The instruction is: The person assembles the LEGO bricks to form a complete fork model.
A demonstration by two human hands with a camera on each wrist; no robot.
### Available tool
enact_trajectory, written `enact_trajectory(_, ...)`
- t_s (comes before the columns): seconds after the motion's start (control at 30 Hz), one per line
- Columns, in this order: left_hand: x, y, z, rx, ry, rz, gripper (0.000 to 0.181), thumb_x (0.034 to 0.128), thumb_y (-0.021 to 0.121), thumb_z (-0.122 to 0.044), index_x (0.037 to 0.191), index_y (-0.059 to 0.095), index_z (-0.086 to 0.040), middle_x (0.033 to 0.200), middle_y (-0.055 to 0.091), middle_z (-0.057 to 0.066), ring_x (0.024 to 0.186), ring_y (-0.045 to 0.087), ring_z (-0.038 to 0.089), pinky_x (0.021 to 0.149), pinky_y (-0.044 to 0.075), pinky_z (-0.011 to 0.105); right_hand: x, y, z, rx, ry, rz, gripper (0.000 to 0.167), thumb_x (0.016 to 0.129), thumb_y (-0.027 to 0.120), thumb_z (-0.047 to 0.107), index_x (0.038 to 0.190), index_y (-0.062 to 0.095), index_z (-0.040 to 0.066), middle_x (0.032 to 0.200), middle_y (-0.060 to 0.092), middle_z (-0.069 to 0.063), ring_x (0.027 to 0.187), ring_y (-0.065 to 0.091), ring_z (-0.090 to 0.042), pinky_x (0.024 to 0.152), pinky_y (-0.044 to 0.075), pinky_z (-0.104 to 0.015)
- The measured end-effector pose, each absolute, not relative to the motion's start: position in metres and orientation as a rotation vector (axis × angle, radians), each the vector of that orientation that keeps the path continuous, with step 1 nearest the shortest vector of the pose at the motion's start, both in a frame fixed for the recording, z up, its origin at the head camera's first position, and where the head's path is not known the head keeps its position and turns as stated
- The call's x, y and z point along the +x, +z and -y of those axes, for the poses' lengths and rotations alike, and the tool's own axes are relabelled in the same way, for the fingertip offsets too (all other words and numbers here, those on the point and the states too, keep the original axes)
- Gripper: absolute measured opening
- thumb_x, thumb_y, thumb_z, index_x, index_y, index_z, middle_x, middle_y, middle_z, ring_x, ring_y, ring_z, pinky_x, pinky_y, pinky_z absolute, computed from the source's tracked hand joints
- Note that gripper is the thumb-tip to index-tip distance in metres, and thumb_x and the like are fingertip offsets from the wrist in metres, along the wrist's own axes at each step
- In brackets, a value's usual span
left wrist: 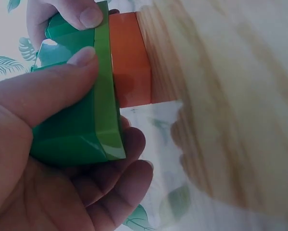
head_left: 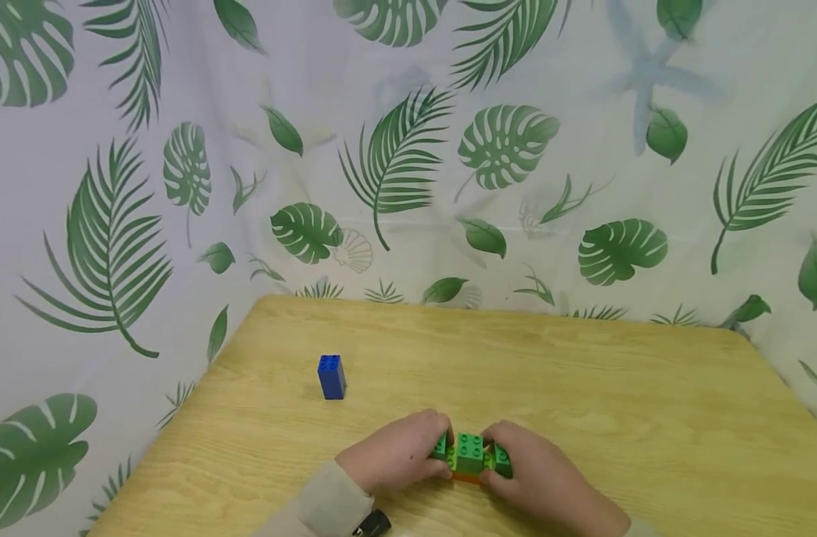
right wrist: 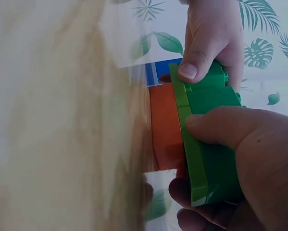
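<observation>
Both hands hold a toy-brick assembly low over the table. At its base is an orange brick (left wrist: 130, 60), topped by a thin light-green layer (right wrist: 196, 168). Three darker green bricks sit on that layer, the middle green brick (head_left: 470, 453) showing its studs between the hands. My left hand (head_left: 405, 451) grips the left end, thumb on the near side and fingers curled beneath the overhang in the left wrist view. My right hand (head_left: 546, 473) grips the right end in the same way. The orange underside appears to rest on the tabletop. Fingers partly hide the end bricks.
A tall blue brick stack (head_left: 332, 377) stands upright on the wooden table (head_left: 583, 373), left of and beyond the hands. A leaf-printed white cloth (head_left: 422, 186) hangs behind and to the left. A black strap device (head_left: 373, 524) is at the left wrist.
</observation>
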State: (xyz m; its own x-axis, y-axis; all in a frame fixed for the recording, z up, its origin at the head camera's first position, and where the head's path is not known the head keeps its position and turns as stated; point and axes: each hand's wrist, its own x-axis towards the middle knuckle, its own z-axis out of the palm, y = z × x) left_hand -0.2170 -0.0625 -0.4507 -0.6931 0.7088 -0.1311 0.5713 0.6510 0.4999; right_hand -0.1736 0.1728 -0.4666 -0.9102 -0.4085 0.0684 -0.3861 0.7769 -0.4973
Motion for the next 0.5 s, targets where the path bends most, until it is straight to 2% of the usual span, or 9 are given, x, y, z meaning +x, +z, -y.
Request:
enact_trajectory(0.23,-0.219,-0.4589,0.0677,1.002,0.642,-2.556,0.05,0.0907,0.078,-0.035,0.133,0.059,-0.017,0.116,0.06,-0.012,0.091,0.053,-0.001,0.082,0.047,0.022,-0.1731,-0.4685,-0.1732,-0.613,-0.832,-2.875,0.046,0.087,0.079,0.045,0.122,0.066,0.02,0.11,0.063,0.013,0.093,0.058,-0.004,0.082,0.051,-0.038)
enact_trajectory(0.5,-0.2192,-0.4528,0.0672,1.017,0.679,-2.564,0.068,0.0901,0.077,-0.043,0.148,0.047,-0.024,0.133,0.055,-0.008,0.105,0.051,0.001,0.09,0.048,0.026,-0.1736,-0.4626,-0.1773,-0.544,-0.894,-2.867,0.055,0.084,0.08,0.051,0.13,0.064,0.026,0.118,0.062,0.013,0.1,0.059,-0.009,0.087,0.052,-0.044)
